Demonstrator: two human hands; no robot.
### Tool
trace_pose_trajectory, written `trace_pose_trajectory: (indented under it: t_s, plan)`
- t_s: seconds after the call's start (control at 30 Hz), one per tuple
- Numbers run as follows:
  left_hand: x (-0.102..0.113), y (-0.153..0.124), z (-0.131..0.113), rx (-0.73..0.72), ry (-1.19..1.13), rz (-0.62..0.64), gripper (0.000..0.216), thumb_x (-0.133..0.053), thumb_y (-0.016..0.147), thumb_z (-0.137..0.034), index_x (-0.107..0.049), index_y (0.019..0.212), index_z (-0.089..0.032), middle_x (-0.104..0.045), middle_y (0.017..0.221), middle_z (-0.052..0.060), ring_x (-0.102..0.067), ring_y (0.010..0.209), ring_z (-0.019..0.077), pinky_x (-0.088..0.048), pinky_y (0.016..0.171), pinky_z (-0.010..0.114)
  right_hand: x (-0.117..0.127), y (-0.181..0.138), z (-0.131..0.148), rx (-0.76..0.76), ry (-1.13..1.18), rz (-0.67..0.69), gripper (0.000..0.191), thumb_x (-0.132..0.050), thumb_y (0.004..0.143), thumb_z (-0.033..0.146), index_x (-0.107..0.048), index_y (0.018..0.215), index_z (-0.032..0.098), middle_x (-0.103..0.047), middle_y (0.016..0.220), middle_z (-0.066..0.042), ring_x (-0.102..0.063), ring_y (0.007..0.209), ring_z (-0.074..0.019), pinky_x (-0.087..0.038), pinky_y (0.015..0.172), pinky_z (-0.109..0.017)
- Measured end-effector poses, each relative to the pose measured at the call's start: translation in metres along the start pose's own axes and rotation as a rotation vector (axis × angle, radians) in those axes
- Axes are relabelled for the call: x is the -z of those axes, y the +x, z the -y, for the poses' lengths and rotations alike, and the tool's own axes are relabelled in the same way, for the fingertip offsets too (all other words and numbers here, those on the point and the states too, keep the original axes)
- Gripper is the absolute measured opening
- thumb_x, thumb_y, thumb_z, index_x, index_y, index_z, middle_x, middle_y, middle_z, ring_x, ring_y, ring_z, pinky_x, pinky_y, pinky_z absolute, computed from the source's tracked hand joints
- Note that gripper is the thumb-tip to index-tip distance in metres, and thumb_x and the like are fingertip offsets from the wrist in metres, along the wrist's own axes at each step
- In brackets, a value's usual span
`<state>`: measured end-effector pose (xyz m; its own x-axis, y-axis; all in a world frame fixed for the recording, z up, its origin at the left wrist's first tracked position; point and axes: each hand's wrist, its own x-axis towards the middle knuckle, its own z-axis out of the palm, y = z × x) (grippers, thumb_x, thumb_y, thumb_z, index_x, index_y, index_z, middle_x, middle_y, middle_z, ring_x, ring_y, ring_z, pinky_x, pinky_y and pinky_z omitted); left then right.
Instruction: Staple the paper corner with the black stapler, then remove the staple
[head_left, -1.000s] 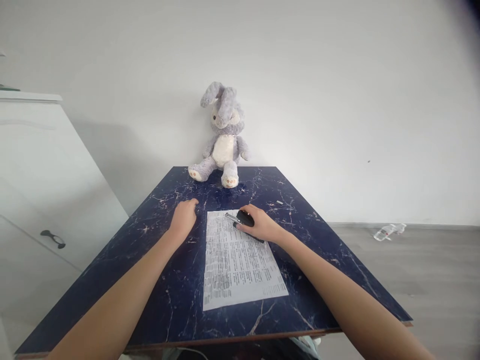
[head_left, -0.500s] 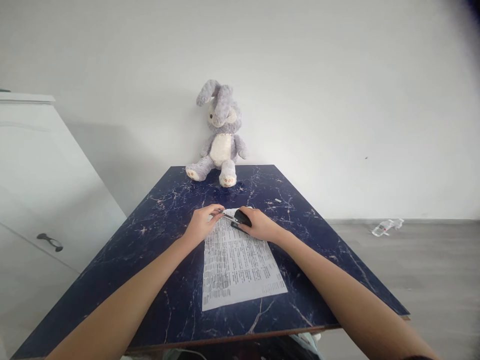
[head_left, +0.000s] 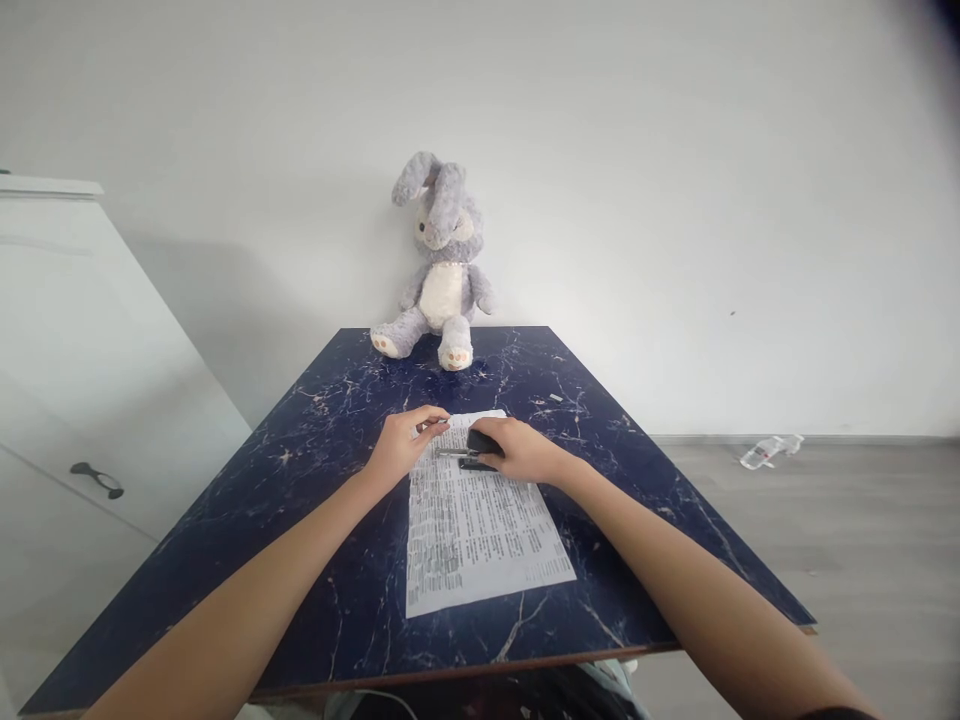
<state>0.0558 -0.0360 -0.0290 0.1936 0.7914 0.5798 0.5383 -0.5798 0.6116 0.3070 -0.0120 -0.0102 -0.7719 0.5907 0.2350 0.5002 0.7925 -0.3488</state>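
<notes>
A printed sheet of paper (head_left: 480,530) lies on the dark blue marbled table (head_left: 315,560). My right hand (head_left: 517,450) is closed over a black stapler (head_left: 478,446) that rests on the sheet's far end, its metal arm pointing left. My left hand (head_left: 405,445) sits at the sheet's top left corner, fingers curled and pinching the paper's edge just beside the stapler's tip.
A grey and white plush rabbit (head_left: 439,265) sits at the table's far edge against the white wall. A white cabinet (head_left: 82,400) with a dark handle stands on the left. A plastic bottle (head_left: 769,452) lies on the grey floor at right.
My left hand moved right from the bare table to the sheet's top left corner. My right hand turned the stapler so its metal arm points left over the paper.
</notes>
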Motion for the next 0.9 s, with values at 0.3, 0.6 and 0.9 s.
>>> trace_pose_trajectory:
  t_s: [0.3,0.6,0.9]
  plan:
    - [-0.0032,-0.0014,0.0004,-0.056,-0.074,0.090,0.023,-0.064,0.097,-0.038,-0.082,0.101,-0.024,-0.080,0.098,0.006,-0.075,0.085,0.0212,-0.061,0.081,0.033,0.0005,-0.0018,0.0023,-0.001,-0.030,0.004,0.019,-0.065,0.089,0.019,-0.055,0.105,0.020,-0.068,0.102,-0.009,-0.061,0.087,-0.0236,-0.040,0.071,-0.030]
    - [-0.0041,-0.0020,0.0014,-0.088,-0.053,0.122,0.025,-0.058,0.100,-0.031,-0.082,0.106,-0.024,-0.079,0.112,0.007,-0.075,0.102,0.0235,-0.061,0.094,0.039,-0.0001,-0.0030,0.0007,0.018,-0.022,0.011,0.023,-0.064,0.090,0.019,-0.055,0.111,0.020,-0.068,0.104,-0.009,-0.062,0.088,-0.0243,-0.041,0.071,-0.030]
    - [-0.0052,-0.0026,-0.0006,-0.105,-0.025,0.210,0.014,-0.069,0.092,-0.025,-0.080,0.099,-0.023,-0.079,0.103,0.005,-0.075,0.096,0.0228,-0.060,0.092,0.036,-0.0015,-0.0032,-0.0003,0.013,-0.041,0.018,0.021,-0.063,0.091,0.020,-0.053,0.110,0.020,-0.068,0.101,-0.009,-0.063,0.088,-0.0244,-0.041,0.072,-0.030]
